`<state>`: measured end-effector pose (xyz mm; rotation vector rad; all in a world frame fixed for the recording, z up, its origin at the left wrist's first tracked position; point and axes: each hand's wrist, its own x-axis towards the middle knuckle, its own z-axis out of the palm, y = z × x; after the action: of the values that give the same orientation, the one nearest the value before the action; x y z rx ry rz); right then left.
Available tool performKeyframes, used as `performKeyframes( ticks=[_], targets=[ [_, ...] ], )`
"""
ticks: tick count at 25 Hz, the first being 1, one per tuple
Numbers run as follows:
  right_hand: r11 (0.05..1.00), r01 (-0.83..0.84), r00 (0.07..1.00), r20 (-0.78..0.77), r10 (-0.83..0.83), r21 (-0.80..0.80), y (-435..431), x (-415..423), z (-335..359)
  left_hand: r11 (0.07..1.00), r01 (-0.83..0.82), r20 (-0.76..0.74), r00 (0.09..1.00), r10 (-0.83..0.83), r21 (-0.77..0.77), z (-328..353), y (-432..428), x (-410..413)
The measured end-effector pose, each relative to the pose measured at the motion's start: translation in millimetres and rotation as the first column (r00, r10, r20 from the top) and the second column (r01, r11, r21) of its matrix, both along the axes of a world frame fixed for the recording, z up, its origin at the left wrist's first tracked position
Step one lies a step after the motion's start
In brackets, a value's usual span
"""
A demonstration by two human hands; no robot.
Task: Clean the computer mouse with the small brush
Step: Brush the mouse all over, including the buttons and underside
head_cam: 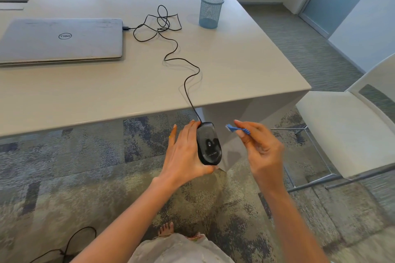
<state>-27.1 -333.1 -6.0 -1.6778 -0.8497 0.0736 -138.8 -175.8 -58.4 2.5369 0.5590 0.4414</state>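
Just off the table's (149, 83) near edge, the left hand (183, 151) gripped the mouse (208, 145), underside up. The right hand (260, 147) pinched the brush (236, 128) off the same edge, clear of the mouse.

The mouse (208, 144) is black and corded, turned underside up so its flat base and sensor opening show. The left hand (183, 153) grips it by its side, in the air just off the table (235, 66) edge. Its thin black cord (188, 83) runs from the far end onto the tabletop. The brush (237, 128) is small and blue, pinched in the right hand (263, 147), its head pointing at the mouse, near but apart.
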Motion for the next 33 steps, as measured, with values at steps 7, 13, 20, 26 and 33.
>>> performKeyframes(
  ticks=[7,13,20,26,33],
  targets=[
    [0.986,-0.066,0.905,0.408,0.123,-0.152,7,-27,-14,0.998,0.019,0.029,0.999,-0.020,0.053,-2,-2,3],
    [0.977,-0.108,0.903,0.393,0.175,-0.185,5,-12,-2,0.994,0.029,0.022,0.999,-0.032,0.103,-9,-1,1],
    [0.915,-0.207,0.865,0.373,0.337,-0.346,-8,-17,-6,0.990,0.028,0.002,1.000,-0.029,0.141,-11,7,3],
    [0.984,-0.073,0.997,0.009,0.076,-0.162,-5,-13,-8,0.994,0.032,0.018,0.999,-0.034,0.104,-14,3,6],
    [0.994,0.097,0.781,-0.623,-0.044,0.051,5,9,-1,0.996,0.027,0.003,1.000,-0.027,0.086,-12,-1,7]
  ],
)
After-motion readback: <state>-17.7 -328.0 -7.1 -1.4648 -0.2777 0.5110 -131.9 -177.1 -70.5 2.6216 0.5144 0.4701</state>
